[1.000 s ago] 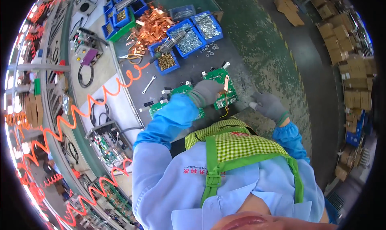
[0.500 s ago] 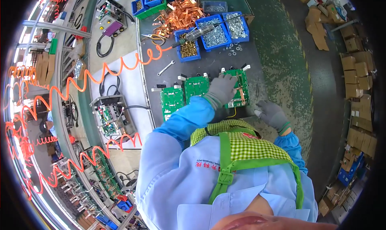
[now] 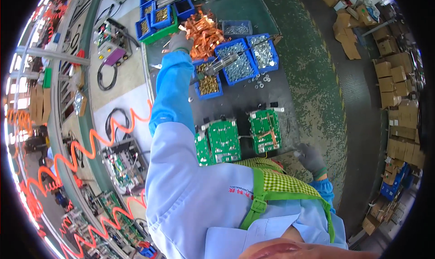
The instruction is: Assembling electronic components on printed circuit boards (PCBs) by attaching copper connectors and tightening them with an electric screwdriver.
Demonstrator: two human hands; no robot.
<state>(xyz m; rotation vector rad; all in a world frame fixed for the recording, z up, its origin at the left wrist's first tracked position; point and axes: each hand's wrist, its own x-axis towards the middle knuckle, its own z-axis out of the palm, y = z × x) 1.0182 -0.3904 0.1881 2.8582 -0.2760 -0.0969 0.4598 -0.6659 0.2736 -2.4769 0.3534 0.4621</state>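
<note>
My left hand (image 3: 180, 42), in a grey glove, reaches far across the bench to the left edge of a heap of copper strips (image 3: 202, 32). Its fingertips are partly hidden, and whether they grip a strip does not show. My right hand (image 3: 311, 160), gloved too, hovers by the bench's near right edge, fingers loosely apart and holding nothing. Between the arms lie green circuit boards: the right board (image 3: 259, 124) carries a copper strip (image 3: 273, 136), the middle board (image 3: 224, 139) sits beside it, and the left board (image 3: 202, 149) is partly covered by my left sleeve.
A power screwdriver (image 3: 220, 65) lies across blue bins of brass screws (image 3: 209, 85) and silver hardware (image 3: 236, 62). Loose washers (image 3: 262, 80) lie nearby. An orange coiled hose (image 3: 95, 143) hangs at the left. Cardboard boxes (image 3: 393, 78) stand along the right.
My left hand has left the right circuit board and moved far forward and left to the copper heap. The view has shifted; my right hand stays near the bench edge.
</note>
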